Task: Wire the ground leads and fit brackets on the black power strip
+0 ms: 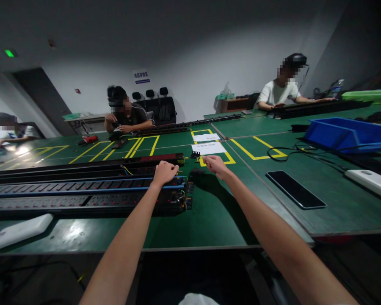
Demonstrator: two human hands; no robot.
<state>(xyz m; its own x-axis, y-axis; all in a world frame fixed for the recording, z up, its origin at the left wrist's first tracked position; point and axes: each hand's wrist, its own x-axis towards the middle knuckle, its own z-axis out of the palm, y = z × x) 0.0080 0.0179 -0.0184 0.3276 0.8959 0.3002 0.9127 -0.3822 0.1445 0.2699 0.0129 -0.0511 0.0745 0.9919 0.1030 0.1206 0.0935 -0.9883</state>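
Observation:
My left hand (165, 173) is closed at the right end of the long black power strips, and its fingers hide what they grip. Just right of it, my right hand (215, 166) is pinched closed beside a small black connector (196, 155) and thin yellowish wires. Whatever lies between those fingertips is too small to make out. A power strip with blue edges (82, 186) runs left from below my left hand. Nearer me lies another black power strip (114, 204), with wires and black end pieces (189, 203) showing at its right end.
White paper sheets (208, 148) lie beyond my hands among yellow tape outlines. On the right are a phone (296, 189), a blue bin (349, 134), black cables and a white device (371, 182). Another white device (20, 232) lies at front left. Several people sit across the table.

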